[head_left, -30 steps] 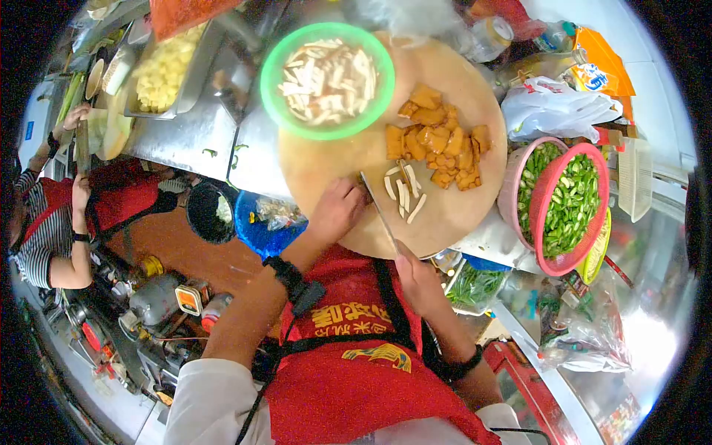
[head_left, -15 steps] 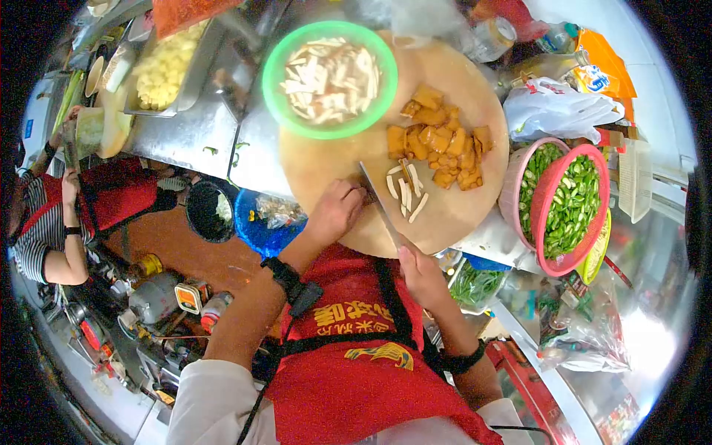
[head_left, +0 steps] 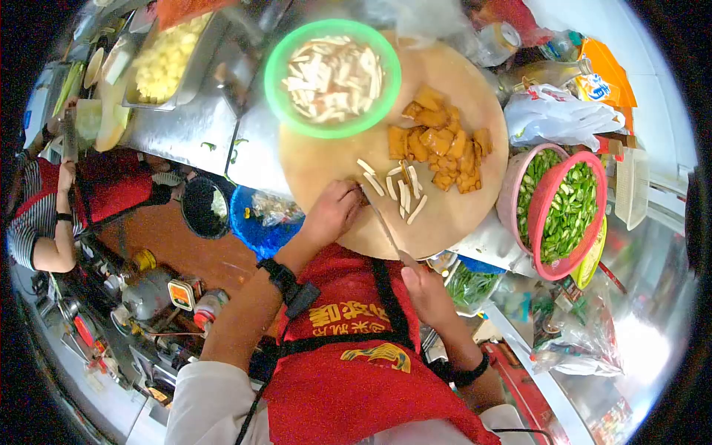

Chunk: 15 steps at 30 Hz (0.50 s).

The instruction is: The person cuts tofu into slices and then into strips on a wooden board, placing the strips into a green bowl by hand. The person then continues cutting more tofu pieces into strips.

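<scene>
My right hand [head_left: 428,293] is wrapped round the handle of a knife [head_left: 383,222], whose blade slants up and left over the round cutting board [head_left: 319,162]. Close against the blade's far end, my left hand [head_left: 334,213] presses down with curled fingers. What lies beneath those fingertips is hidden. Several pale, brown-edged strips [head_left: 403,194] are scattered just beyond the blade. Behind them sits a pile of glossy brown pieces [head_left: 437,141]. A green basket [head_left: 271,81] full of similar pale strips rests on the board's far left edge.
Right of the board stand pink baskets [head_left: 568,259] of sliced green peppers and a white plastic bag [head_left: 556,119]. A metal tray [head_left: 194,70] of pale yellow chunks is at upper left. A blue-lined bin [head_left: 256,236] stands below the counter. Another person [head_left: 52,222] works at far left.
Pale strips now lie to the left of the earlier group, beside the blade. The knife has come slightly lower and nearer my left fingers. My left hand has barely moved.
</scene>
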Each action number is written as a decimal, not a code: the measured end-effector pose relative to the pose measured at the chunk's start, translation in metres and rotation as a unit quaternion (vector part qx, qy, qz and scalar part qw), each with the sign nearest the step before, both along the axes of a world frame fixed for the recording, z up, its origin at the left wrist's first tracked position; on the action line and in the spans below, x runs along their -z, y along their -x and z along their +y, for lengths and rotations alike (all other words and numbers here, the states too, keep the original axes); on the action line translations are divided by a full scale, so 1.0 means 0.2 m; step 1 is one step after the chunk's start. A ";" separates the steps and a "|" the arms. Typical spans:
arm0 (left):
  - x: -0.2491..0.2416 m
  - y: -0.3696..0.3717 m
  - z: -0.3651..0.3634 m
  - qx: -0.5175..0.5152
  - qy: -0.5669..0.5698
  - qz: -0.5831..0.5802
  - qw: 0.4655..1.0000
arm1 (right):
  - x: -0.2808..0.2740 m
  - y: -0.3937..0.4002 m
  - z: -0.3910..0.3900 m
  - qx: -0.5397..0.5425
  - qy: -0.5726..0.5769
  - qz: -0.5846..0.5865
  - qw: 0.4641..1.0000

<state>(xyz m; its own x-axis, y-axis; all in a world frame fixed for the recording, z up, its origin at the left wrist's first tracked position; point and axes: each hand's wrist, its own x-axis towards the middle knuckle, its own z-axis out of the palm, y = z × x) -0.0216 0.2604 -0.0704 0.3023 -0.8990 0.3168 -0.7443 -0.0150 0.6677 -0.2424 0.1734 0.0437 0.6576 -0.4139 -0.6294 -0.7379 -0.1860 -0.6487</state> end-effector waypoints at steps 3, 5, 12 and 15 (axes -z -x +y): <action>0.02 0.00 0.01 0.009 -0.001 -0.001 1.000 | 0.06 -0.09 0.00 0.011 -0.016 0.009 1.000; 0.03 0.00 0.03 0.014 -0.017 -0.006 1.000 | 0.08 -0.12 -0.01 0.029 -0.038 -0.001 0.999; 0.02 0.01 0.04 0.005 -0.011 0.012 1.000 | 0.05 -0.02 0.02 -0.004 0.016 -0.006 1.000; 0.02 -0.01 0.05 0.025 -0.021 0.006 0.999 | 0.08 -0.12 0.01 0.019 -0.002 -0.003 1.000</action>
<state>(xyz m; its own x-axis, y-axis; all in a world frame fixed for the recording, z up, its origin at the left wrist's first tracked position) -0.0198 0.2695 -0.0753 0.2596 -0.9258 0.2746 -0.7369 -0.0061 0.6760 -0.2190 0.1750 0.0268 0.6455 -0.4358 -0.6272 -0.7403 -0.1551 -0.6541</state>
